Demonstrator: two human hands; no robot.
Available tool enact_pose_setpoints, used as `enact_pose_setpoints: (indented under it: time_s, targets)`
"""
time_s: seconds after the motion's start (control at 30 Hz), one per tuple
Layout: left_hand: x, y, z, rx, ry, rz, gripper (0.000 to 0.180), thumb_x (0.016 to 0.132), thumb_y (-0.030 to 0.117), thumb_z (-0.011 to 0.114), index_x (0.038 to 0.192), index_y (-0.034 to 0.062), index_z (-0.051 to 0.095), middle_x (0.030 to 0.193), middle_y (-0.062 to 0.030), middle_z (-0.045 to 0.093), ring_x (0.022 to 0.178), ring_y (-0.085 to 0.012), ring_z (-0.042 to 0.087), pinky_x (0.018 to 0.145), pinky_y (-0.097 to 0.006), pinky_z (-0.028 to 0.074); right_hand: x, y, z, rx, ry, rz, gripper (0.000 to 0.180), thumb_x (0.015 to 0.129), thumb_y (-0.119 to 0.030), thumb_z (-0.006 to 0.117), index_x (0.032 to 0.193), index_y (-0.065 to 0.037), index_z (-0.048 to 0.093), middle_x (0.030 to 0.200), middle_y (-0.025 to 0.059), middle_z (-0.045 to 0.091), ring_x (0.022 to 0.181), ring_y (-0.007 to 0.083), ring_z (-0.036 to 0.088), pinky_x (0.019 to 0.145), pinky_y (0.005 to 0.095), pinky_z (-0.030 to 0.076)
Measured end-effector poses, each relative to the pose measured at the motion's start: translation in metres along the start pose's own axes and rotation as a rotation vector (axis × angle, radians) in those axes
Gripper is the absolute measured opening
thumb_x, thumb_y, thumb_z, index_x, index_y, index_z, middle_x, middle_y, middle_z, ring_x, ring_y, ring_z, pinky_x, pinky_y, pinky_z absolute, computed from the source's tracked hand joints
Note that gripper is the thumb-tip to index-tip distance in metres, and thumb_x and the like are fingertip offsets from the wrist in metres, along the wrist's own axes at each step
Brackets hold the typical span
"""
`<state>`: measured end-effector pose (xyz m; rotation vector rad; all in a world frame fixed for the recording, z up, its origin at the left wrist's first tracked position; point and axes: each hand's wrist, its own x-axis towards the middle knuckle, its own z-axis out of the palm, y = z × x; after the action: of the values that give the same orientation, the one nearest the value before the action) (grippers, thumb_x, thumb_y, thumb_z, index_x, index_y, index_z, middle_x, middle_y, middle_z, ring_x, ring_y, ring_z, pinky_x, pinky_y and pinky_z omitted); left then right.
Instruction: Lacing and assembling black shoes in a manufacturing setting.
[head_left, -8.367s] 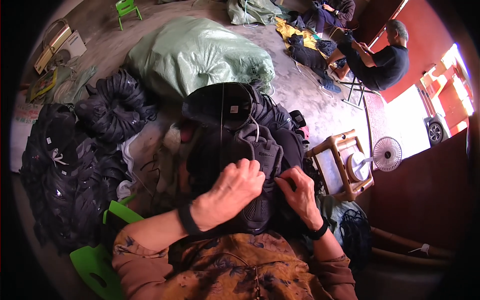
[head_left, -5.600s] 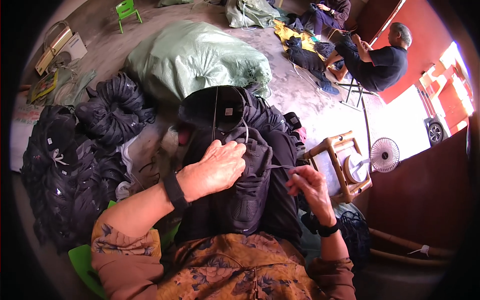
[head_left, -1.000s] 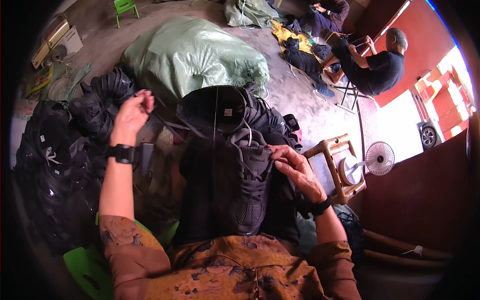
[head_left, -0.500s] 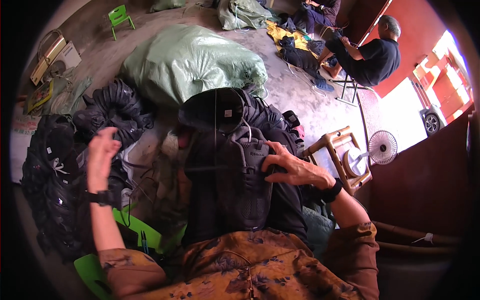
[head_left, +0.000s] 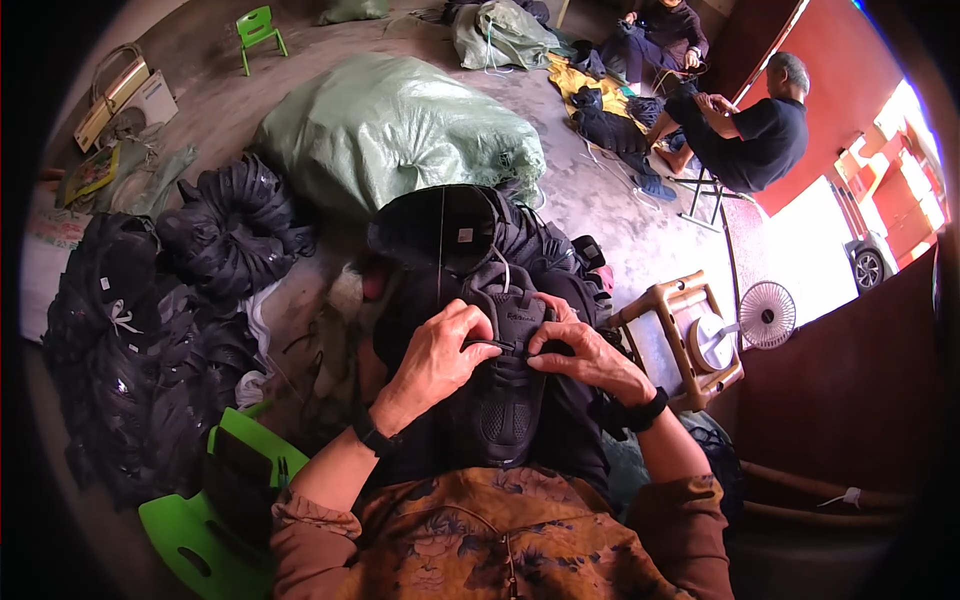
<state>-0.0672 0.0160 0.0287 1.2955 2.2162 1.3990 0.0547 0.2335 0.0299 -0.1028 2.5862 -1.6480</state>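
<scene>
Left hand [head_left: 432,352]: back from the shoe pile [head_left: 130,350] at frame left, now closed on the black shoe [head_left: 505,385], frame centre. Right hand [head_left: 580,358]: pinching its lace [head_left: 490,345]. Both hands engaged; lacing resumes.

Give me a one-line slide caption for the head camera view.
Both hands, left hand and right hand, pinch a lace across a black shoe upper on the lap, heaps of black uppers alongside.

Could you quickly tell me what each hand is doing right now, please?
Left hand: closed, pinching the black lace on the shoe upper.
Right hand: closed on the same lace.
</scene>
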Motion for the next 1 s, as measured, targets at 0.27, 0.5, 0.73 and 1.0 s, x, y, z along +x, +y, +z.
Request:
enact_pose_setpoints:
  time_s: [0.27, 0.5, 0.73, 1.0]
  targets:
    - [0.009, 0.011, -0.016, -0.196, -0.212, -0.236, 0.016, 0.082, 0.007, 0.072, 0.09, 0.0041, 0.058, 0.085, -0.0049, 0.061, 0.066, -0.0228, 0.06, 0.058, -0.037, 0.047, -0.001, 0.002, 0.009, 0.049, 0.13, -0.019, 0.015, 0.081, -0.02, 0.072, 0.09, -0.008, 0.068, 0.145, 0.0215, 0.039, 0.139, 0.0361, 0.03, 0.112, 0.0471, 0.023]
    - [0.013, 0.001, -0.02, 0.429, 0.114, 0.215, 0.025, 0.081, 0.0, 0.068, 0.104, 0.0028, 0.058, 0.091, -0.0131, 0.062, 0.077, -0.032, 0.064, 0.064, -0.04, 0.05, 0.0, 0.002, 0.018, 0.016, 0.226, -0.001, 0.018, 0.077, -0.022, 0.072, 0.087, -0.008, 0.068, 0.145, 0.0207, 0.04, 0.134, 0.0386, 0.036, 0.111, 0.0483, 0.024]
    - [0.002, -0.021, -0.013, -0.06, -0.109, -0.173, 0.039, 0.079, 0.014, 0.079, 0.106, 0.0006, 0.056, 0.092, -0.012, 0.063, 0.075, -0.02, 0.062, 0.068, -0.032, 0.049, 0.001, -0.001, 0.019, -0.019, 0.249, 0.003, 0.015, 0.075, -0.018, 0.071, 0.085, -0.008, 0.068, 0.144, 0.0206, 0.042, 0.132, 0.0379, 0.039, 0.11, 0.047, 0.027]
    - [0.007, 0.0, -0.009, 0.473, 0.044, 0.164, 0.016, 0.082, 0.0, 0.066, 0.089, 0.004, 0.052, 0.084, -0.0129, 0.055, 0.075, -0.0366, 0.06, 0.063, -0.046, 0.047, 0.002, -0.009, 0.034, -0.251, 0.438, 0.088, 0.016, 0.076, -0.015, 0.072, 0.087, -0.005, 0.065, 0.137, 0.0173, 0.05, 0.121, 0.037, 0.052, 0.101, 0.0403, 0.042]
